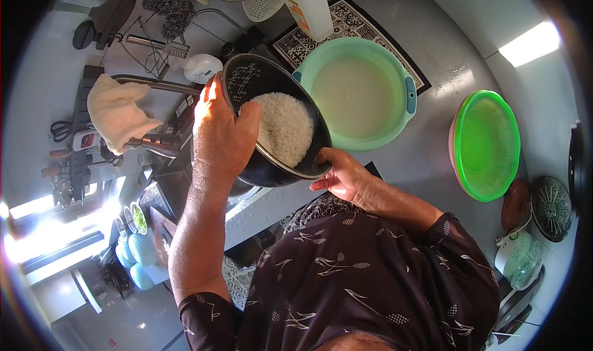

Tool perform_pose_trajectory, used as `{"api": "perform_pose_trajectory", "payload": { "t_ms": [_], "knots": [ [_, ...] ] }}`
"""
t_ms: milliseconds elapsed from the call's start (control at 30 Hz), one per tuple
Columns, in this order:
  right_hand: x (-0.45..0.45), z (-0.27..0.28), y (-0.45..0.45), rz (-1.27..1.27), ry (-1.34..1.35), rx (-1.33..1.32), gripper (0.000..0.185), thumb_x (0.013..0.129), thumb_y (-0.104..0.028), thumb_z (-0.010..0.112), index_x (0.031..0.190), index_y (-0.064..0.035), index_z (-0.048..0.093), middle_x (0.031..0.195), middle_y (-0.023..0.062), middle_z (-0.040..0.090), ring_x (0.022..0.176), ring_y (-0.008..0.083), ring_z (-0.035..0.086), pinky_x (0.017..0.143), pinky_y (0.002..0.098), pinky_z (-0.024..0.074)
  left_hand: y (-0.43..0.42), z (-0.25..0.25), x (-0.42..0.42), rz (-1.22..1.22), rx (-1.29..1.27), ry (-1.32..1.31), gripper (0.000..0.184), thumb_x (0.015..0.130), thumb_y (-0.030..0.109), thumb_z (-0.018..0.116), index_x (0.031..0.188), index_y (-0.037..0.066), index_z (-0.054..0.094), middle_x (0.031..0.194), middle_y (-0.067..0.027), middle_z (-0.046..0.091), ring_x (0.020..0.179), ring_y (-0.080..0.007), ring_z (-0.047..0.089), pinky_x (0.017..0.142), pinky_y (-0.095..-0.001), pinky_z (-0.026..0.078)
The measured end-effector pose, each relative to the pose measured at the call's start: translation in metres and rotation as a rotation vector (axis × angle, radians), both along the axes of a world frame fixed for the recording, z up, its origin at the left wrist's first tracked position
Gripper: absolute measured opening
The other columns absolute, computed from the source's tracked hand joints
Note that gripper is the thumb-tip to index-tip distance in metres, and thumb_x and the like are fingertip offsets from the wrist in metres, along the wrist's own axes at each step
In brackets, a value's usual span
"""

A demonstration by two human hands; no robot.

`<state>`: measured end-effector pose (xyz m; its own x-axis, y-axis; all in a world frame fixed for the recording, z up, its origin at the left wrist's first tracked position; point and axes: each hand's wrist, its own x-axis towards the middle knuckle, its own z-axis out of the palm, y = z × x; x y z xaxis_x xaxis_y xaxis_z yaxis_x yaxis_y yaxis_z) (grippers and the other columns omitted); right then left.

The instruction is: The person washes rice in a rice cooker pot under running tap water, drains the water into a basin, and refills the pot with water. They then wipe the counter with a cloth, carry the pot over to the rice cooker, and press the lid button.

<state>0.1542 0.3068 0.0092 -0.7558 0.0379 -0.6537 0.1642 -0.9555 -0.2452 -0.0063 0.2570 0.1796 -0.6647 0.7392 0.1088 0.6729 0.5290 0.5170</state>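
Note:
A dark rice cooker inner pot (247,73) is tilted in front of me, with wet white rice (285,127) heaped inside it. My left hand (222,125) is closed on the pot's left rim, its thumb over the edge. On the lower right rim, my right hand (343,173) grips with the thumb on top and the fingers beneath. Just beyond the pot stands a pale green basin (370,144) holding cloudy whitish water (355,94). The pot's right edge overlaps the basin in view.
Right of the basin stands a bright green basket (488,144). A patterned mat (395,42) lies partly under the basin, with a white bottle (309,8) behind. To the left are a faucet (157,84), a hanging cloth (120,113), a white soap bottle (202,68) and a utensil rack (83,116).

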Motion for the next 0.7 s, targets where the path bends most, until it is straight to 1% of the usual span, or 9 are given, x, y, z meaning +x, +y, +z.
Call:
{"api": "perform_pose_trajectory", "payload": {
  "t_ms": [100, 233, 300, 400, 700],
  "knots": [
    [0.0005, 0.0098, 0.0025, -0.002, 0.008, -0.002, 0.016, 0.081, -0.016, 0.054, 0.092, -0.0058, 0.059, 0.086, 0.0041, 0.065, 0.077, 0.0171, 0.062, 0.056, 0.0348, 0.0533, 0.0003, -0.0005, -0.0001, -0.002, 0.008, -0.003, 0.039, 0.072, 0.012, 0.051, 0.109, -0.003, 0.051, 0.098, -0.0214, 0.057, 0.093, -0.0377, 0.054, 0.083, -0.0429, 0.044],
    [0.0010, 0.0056, 0.0020, 0.004, 0.020, -0.009, 0.016, 0.080, -0.016, 0.054, 0.092, -0.0059, 0.059, 0.086, 0.0042, 0.065, 0.077, 0.0173, 0.062, 0.056, 0.0347, 0.0531, 0.0004, -0.0008, 0.0003, 0.034, -0.013, 0.019, 0.039, 0.072, 0.012, 0.051, 0.108, -0.004, 0.050, 0.098, -0.0221, 0.057, 0.092, -0.0380, 0.055, 0.083, -0.0429, 0.044],
    [0.0008, 0.0086, 0.0023, -0.003, 0.025, -0.012, 0.016, 0.081, -0.016, 0.054, 0.092, -0.0058, 0.059, 0.086, 0.0045, 0.065, 0.077, 0.0174, 0.062, 0.057, 0.0349, 0.0532, 0.0018, 0.0026, 0.0011, -0.010, 0.018, -0.047, 0.040, 0.072, 0.012, 0.051, 0.108, -0.005, 0.050, 0.097, -0.0229, 0.057, 0.090, -0.0384, 0.055, 0.082, -0.0431, 0.044],
    [0.0006, 0.0090, 0.0023, 0.002, 0.026, -0.011, 0.016, 0.081, -0.016, 0.054, 0.092, -0.0057, 0.059, 0.086, 0.0046, 0.065, 0.077, 0.0172, 0.062, 0.057, 0.0350, 0.0532, 0.0004, -0.0014, -0.0005, -0.011, 0.013, 0.021, 0.039, 0.072, 0.011, 0.051, 0.107, -0.006, 0.050, 0.096, -0.0230, 0.057, 0.089, -0.0384, 0.056, 0.081, -0.0430, 0.045],
    [0.0000, 0.0092, 0.0010, 0.003, 0.029, 0.001, 0.016, 0.081, -0.017, 0.054, 0.092, -0.0064, 0.059, 0.087, 0.0042, 0.065, 0.078, 0.0166, 0.063, 0.058, 0.0349, 0.0532, 0.0013, 0.0014, 0.0012, -0.034, 0.052, -0.008, 0.037, 0.072, 0.010, 0.051, 0.106, -0.005, 0.051, 0.094, -0.0220, 0.058, 0.086, -0.0376, 0.057, 0.079, -0.0423, 0.046]
  ]
}}
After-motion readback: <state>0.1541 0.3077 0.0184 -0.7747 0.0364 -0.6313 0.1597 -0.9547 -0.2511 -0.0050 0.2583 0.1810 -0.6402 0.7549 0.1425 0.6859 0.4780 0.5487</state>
